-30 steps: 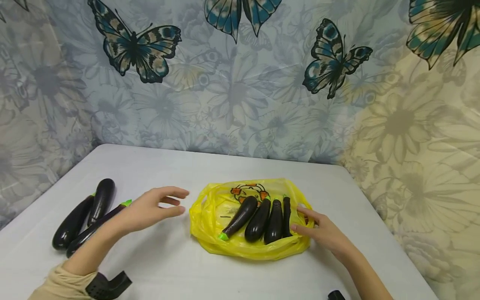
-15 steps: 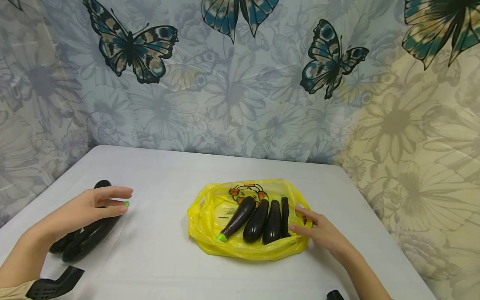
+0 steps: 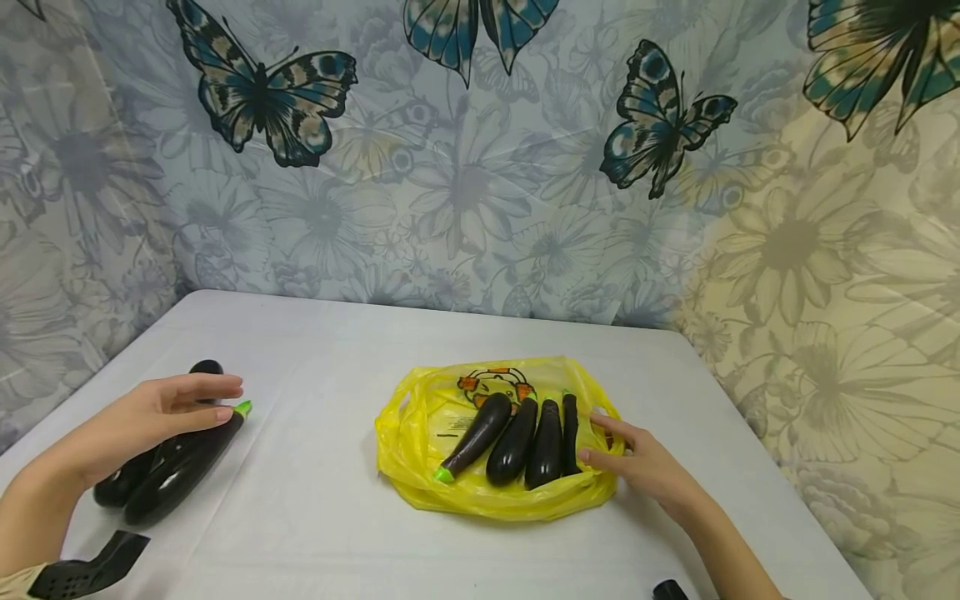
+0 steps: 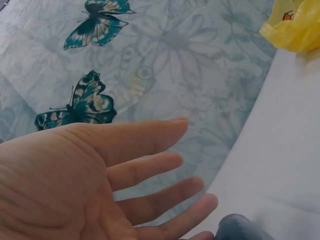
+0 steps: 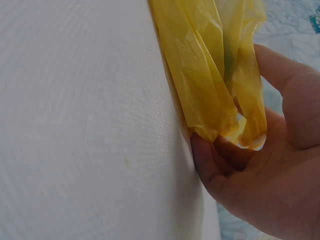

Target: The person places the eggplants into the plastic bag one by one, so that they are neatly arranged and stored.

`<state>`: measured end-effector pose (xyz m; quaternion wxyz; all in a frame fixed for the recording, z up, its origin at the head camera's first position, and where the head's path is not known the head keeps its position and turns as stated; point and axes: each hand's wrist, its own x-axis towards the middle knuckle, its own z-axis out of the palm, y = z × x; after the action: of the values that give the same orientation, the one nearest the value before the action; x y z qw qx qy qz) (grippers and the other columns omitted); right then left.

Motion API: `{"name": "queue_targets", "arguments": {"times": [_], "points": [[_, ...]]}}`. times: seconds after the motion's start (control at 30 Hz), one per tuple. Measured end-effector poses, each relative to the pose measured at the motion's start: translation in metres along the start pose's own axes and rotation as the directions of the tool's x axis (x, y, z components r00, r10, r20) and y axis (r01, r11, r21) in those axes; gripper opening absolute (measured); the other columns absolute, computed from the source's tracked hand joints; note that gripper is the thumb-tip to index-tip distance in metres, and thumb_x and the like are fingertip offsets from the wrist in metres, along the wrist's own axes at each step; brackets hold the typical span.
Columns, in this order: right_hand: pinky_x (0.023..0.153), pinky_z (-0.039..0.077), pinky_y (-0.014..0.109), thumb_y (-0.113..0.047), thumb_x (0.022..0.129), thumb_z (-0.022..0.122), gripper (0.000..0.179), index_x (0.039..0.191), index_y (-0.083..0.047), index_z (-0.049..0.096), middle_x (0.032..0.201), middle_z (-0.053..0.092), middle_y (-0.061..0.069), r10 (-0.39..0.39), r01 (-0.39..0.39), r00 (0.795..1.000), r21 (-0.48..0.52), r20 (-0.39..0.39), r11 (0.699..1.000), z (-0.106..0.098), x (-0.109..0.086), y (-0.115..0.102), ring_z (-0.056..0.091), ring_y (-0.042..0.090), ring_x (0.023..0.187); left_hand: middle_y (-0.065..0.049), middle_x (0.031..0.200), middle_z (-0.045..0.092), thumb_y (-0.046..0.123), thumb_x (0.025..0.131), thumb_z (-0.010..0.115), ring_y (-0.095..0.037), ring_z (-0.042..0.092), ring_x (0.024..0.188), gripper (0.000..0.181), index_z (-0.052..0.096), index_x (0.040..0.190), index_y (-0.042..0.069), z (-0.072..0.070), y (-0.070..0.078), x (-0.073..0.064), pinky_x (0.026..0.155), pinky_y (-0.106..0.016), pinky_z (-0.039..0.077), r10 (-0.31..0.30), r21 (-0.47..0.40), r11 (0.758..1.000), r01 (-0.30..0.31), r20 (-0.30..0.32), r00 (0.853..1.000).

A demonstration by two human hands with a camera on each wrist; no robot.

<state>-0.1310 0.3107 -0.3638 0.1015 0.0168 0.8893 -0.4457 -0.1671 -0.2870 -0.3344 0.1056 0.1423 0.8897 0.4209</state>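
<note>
Over the left side of the table, my left hand (image 3: 150,417) hovers with fingers extended above a small group of glossy eggplants. The nearest eggplant (image 3: 180,487) has its green stem end close to my thumb; a second eggplant (image 3: 116,487) and the tip of another eggplant (image 3: 206,367) are partly hidden by the hand. In the left wrist view an eggplant's rounded end (image 4: 240,227) shows below the fingertips. My right hand (image 3: 648,467) holds the right edge of a yellow plastic bag (image 3: 405,450), fingers curled under it in the right wrist view. Several eggplants (image 3: 512,442) lie in the bag's opening.
A white-covered table (image 3: 300,517) carries everything. Behind it hangs a floral backdrop (image 3: 465,200) with butterflies, which also runs along both sides. A black wrist strap piece (image 3: 90,567) juts from my left sleeve, and a black piece (image 3: 669,590) shows at the bottom right.
My left hand has moved left, from beside the bag to over the loose eggplants. My right hand keeps its place at the bag's edge. The head view has shifted slightly.
</note>
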Motion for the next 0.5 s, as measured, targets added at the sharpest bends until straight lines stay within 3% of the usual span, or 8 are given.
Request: {"name": "queue_targets", "arguments": {"times": [0.33,0.5], "points": [[0.109,0.013,0.066,-0.042,0.086,0.076,0.082,0.151,-0.009,0.04,0.156,0.03,0.015,-0.003,0.003,1.0,-0.004,-0.005,1.0,-0.0003,0.0001,0.0006,0.01,0.045,0.144,-0.013,0.142,0.051,0.031,0.101,0.059,-0.006,0.058,0.114,0.049,0.048,0.145,0.012,0.0043,0.0008,0.002,0.083,-0.023,0.048,0.042,-0.086,0.995,-0.041,0.014,0.999],[0.109,0.012,0.066,-0.041,0.086,0.076,0.082,0.151,-0.009,0.04,0.156,0.03,0.015,-0.005,0.005,1.0,0.001,0.004,1.0,-0.0005,0.0012,0.001,0.009,0.045,0.144,-0.015,0.142,0.05,0.03,0.102,0.056,0.005,0.052,0.113,0.051,0.045,0.146,0.007,0.0019,-0.0046,0.0023,0.082,-0.022,0.048,0.045,-0.06,0.997,-0.046,-0.019,0.999]]}}
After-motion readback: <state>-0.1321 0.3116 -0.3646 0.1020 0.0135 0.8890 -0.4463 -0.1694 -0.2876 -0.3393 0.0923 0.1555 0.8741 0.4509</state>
